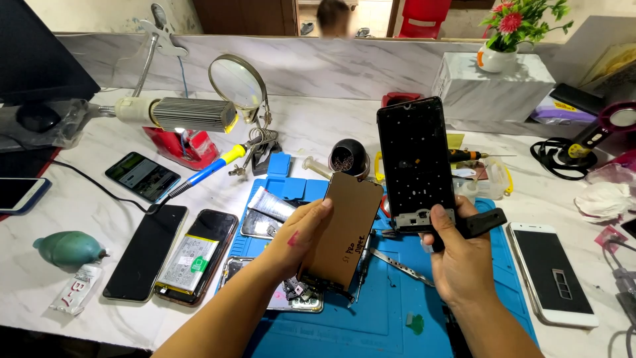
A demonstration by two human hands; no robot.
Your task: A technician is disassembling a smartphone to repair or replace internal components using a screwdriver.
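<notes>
Left hand [301,232] fingers clasp a brown rectangular phone display panel [344,229], long axis upright, leaning right. Just beside it, right hand [457,255] fingers grip the bottom of a black phone frame [416,162], upright, above the blue silicone work mat [391,311] on the tabletop

Left hand [301,235] holds a panel [344,229] left of the frame [416,162] in right hand [457,255], both above the mat [371,318]

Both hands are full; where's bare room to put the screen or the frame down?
The blue mat is bare in front, between tweezers and near edge. Marble is free between soldering iron and phone. Crowded: mat's left side under the left hand, and around the right hand.
</notes>
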